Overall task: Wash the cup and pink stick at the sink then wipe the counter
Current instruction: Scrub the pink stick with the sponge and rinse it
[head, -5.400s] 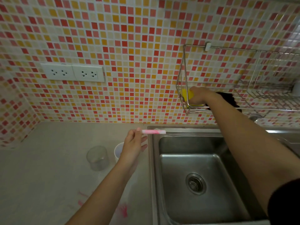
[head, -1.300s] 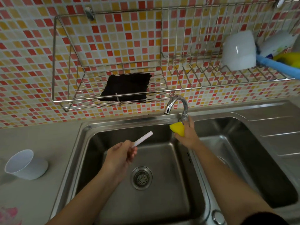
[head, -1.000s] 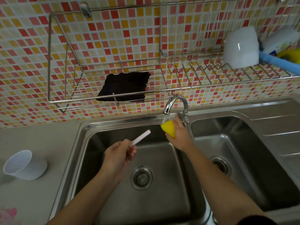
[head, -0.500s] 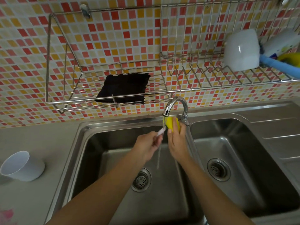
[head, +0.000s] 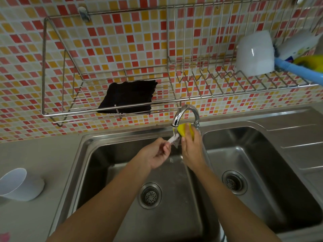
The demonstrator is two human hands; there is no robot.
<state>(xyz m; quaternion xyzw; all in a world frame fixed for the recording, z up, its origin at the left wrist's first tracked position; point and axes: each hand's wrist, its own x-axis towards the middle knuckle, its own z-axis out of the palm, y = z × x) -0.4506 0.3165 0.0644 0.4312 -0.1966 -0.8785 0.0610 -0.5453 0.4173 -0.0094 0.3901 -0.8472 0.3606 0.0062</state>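
Observation:
Over the left sink basin (head: 122, 172), my left hand (head: 154, 155) grips the pale pink stick (head: 173, 138), whose tip pokes up under the chrome tap (head: 185, 113). Water runs from the spout onto it. My right hand (head: 191, 148) holds a yellow sponge (head: 184, 131) pressed against the stick's tip. The white cup (head: 19, 185) lies tipped on its side on the grey counter (head: 43, 154), far left of both hands.
A wire rack (head: 56, 112) on the tiled wall holds a black cloth (head: 128, 96); further right it holds a white mug (head: 254, 53), a blue-handled brush (head: 297, 69) and a bottle. A second basin (head: 262, 154) lies right. Pink stain (head: 4, 236) marks the counter's near-left corner.
My left hand carried the stick from mid-basin up under the tap and met the sponge there. Water started running. In the last half second both hands stayed together under the spout.

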